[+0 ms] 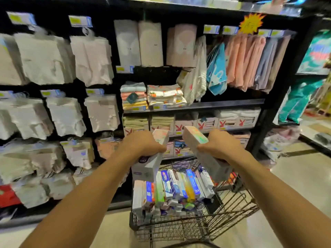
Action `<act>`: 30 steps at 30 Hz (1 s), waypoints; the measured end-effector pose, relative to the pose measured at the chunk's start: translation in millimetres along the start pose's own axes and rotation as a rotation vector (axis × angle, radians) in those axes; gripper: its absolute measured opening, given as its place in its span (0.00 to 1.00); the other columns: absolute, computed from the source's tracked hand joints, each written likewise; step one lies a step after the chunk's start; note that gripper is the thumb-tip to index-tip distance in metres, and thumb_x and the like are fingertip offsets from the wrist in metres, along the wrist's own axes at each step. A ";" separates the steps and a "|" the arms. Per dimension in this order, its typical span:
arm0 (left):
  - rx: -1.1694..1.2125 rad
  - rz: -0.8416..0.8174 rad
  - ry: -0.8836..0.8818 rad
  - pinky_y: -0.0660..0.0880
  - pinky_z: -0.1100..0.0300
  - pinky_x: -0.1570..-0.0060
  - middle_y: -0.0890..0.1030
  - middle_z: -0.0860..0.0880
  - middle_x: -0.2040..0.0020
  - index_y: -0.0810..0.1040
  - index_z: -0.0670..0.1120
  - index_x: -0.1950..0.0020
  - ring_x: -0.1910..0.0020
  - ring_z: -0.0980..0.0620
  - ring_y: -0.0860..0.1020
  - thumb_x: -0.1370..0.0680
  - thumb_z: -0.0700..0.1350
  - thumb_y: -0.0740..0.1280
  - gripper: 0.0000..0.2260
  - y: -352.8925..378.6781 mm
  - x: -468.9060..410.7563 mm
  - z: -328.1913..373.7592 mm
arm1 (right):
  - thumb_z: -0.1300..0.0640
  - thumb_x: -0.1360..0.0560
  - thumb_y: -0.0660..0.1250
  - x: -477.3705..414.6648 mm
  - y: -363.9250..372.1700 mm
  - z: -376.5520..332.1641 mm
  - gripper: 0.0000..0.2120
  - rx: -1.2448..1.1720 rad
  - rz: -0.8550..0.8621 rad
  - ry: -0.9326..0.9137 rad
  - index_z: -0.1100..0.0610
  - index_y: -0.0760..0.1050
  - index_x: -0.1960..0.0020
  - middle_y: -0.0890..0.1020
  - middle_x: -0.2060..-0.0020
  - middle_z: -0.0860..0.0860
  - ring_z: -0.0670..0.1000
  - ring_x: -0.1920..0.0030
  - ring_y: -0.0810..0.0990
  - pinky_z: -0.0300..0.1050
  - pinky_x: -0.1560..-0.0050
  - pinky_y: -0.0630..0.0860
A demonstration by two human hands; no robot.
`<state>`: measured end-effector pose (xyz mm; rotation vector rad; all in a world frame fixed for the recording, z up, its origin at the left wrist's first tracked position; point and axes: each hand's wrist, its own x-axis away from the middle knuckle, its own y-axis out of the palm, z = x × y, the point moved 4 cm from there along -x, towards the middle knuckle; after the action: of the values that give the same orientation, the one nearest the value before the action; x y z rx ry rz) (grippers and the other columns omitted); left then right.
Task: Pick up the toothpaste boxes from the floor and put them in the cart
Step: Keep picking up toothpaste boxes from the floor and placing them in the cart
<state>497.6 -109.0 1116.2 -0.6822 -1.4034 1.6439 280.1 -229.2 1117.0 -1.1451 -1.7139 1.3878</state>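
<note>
Black wire cart (238,206) stood on the pale floor (295,179), directly in front of a dark shelf unit (229,103). Its basket held a dense row of toothpaste boxes (176,185), mostly on edge and leaning towards the left, in white, blue, green and yellow, with smaller packs wedged beneath them.

Both arms were stretched forward over the cart. The left hand (141,145) was curled round a white toothpaste box (149,169), gripped near the middle and held steeply tilted. Its upper end carried a pink print and its lower end hung just above the boxes at the left side of the basket. Whether this hand held one box or two pressed together could not be told.

The right hand (222,144) was curled round a pink toothpaste box (194,136) with a shiny side panel, also gripped near the middle. Its upper end pointed up and to the left, and its lower end hung over the right side of the basket. The two held boxes were near each other but apart.

Behind the hands, the shelves carried folded towels (134,97), and coloured cloths (250,59) hung above. White packaged goods (41,58) hung on hooks at the left.
</note>
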 end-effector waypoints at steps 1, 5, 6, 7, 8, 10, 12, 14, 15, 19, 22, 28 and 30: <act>-0.006 -0.008 -0.004 0.74 0.58 0.65 0.79 0.50 0.59 0.76 0.49 0.54 0.60 0.51 0.78 0.32 0.69 0.68 0.24 7.1 -15.8 7.5 | 0.39 0.32 0.71 -13.6 4.9 8.6 0.18 0.000 0.000 0.013 0.51 0.72 0.55 0.78 0.64 0.49 0.49 0.65 0.77 0.42 0.70 0.68; -0.066 -0.019 0.005 0.78 0.55 0.54 0.78 0.49 0.54 0.74 0.48 0.47 0.54 0.48 0.78 0.30 0.68 0.68 0.26 36.9 -83.4 31.4 | 0.36 0.30 0.69 -73.7 29.2 32.8 0.22 0.061 -0.001 0.009 0.53 0.72 0.51 0.76 0.64 0.48 0.50 0.63 0.77 0.42 0.70 0.67; -0.073 -0.024 0.004 0.76 0.56 0.55 0.77 0.49 0.56 0.73 0.48 0.48 0.54 0.47 0.77 0.29 0.68 0.67 0.25 43.9 -101.1 35.8 | 0.35 0.30 0.69 -91.3 36.8 38.4 0.23 0.070 -0.006 0.008 0.53 0.73 0.49 0.76 0.63 0.48 0.51 0.62 0.78 0.42 0.69 0.69; -0.074 -0.032 -0.001 0.75 0.56 0.57 0.76 0.49 0.58 0.73 0.48 0.49 0.55 0.47 0.77 0.29 0.69 0.67 0.25 51.1 -119.1 39.5 | 0.34 0.30 0.69 -108.4 44.5 44.2 0.24 0.077 -0.009 0.012 0.53 0.73 0.48 0.77 0.62 0.49 0.52 0.61 0.78 0.43 0.68 0.72; -0.069 -0.040 -0.007 0.75 0.56 0.58 0.76 0.50 0.59 0.73 0.48 0.50 0.56 0.48 0.77 0.30 0.70 0.67 0.26 57.2 -137.5 43.3 | 0.33 0.30 0.68 -124.9 50.6 49.8 0.26 0.087 -0.008 0.018 0.53 0.73 0.46 0.77 0.61 0.49 0.52 0.59 0.79 0.44 0.66 0.74; -0.052 -0.050 -0.027 0.77 0.56 0.57 0.77 0.50 0.59 0.75 0.48 0.49 0.56 0.48 0.78 0.31 0.70 0.67 0.27 70.7 -172.8 49.3 | 0.33 0.29 0.68 -157.2 64.8 62.3 0.26 0.099 -0.012 0.032 0.53 0.73 0.44 0.77 0.57 0.51 0.53 0.57 0.79 0.46 0.62 0.77; -0.044 -0.047 -0.053 0.79 0.53 0.53 0.79 0.48 0.55 0.75 0.48 0.46 0.54 0.46 0.79 0.32 0.72 0.66 0.30 88.3 -206.3 52.6 | 0.35 0.28 0.68 -187.7 83.7 75.8 0.26 0.077 -0.015 0.043 0.54 0.72 0.43 0.77 0.54 0.52 0.55 0.55 0.78 0.49 0.57 0.77; -0.040 -0.023 -0.088 0.78 0.53 0.53 0.80 0.47 0.50 0.74 0.47 0.42 0.51 0.45 0.80 0.33 0.73 0.65 0.33 112.0 -234.2 52.9 | 0.33 0.28 0.67 -215.6 111.2 88.7 0.28 0.042 -0.012 0.050 0.55 0.69 0.42 0.80 0.51 0.54 0.57 0.53 0.80 0.51 0.56 0.78; -0.044 -0.015 -0.109 0.77 0.54 0.54 0.80 0.46 0.48 0.74 0.47 0.40 0.50 0.44 0.80 0.32 0.73 0.65 0.34 127.4 -246.9 52.2 | 0.32 0.28 0.67 -228.7 128.5 96.1 0.29 0.024 -0.019 0.054 0.55 0.68 0.41 0.81 0.50 0.55 0.59 0.51 0.81 0.51 0.56 0.78; -0.017 -0.108 -0.189 0.75 0.52 0.53 0.80 0.44 0.42 0.70 0.45 0.35 0.45 0.42 0.80 0.32 0.74 0.65 0.39 207.4 -295.6 47.2 | 0.34 0.27 0.68 -271.7 211.4 135.3 0.27 -0.063 -0.131 0.137 0.56 0.68 0.44 0.82 0.47 0.57 0.61 0.47 0.81 0.50 0.59 0.71; 0.029 -0.153 -0.247 0.72 0.53 0.57 0.79 0.44 0.41 0.69 0.45 0.37 0.44 0.41 0.80 0.32 0.72 0.68 0.37 274.9 -327.2 48.7 | 0.36 0.27 0.71 -295.6 275.0 167.7 0.27 -0.090 -0.168 0.190 0.57 0.68 0.44 0.81 0.47 0.57 0.60 0.47 0.81 0.50 0.60 0.67; 0.131 -0.219 -0.305 0.73 0.53 0.54 0.78 0.46 0.42 0.67 0.45 0.37 0.46 0.43 0.80 0.31 0.69 0.68 0.34 412.6 -369.7 77.9 | 0.37 0.29 0.70 -320.1 401.3 225.6 0.26 -0.145 -0.191 0.285 0.56 0.72 0.42 0.80 0.47 0.56 0.60 0.49 0.80 0.50 0.58 0.74; 0.137 -0.230 -0.306 0.76 0.53 0.53 0.78 0.46 0.43 0.66 0.44 0.35 0.46 0.43 0.80 0.30 0.70 0.66 0.35 456.6 -382.0 88.9 | 0.36 0.29 0.69 -325.5 438.8 239.3 0.26 -0.143 -0.221 0.298 0.54 0.73 0.41 0.78 0.45 0.56 0.61 0.47 0.80 0.52 0.54 0.75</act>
<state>497.1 -488.9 649.4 -0.1853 -1.5015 1.6883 303.3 -596.9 647.9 -1.1351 -1.6840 0.9233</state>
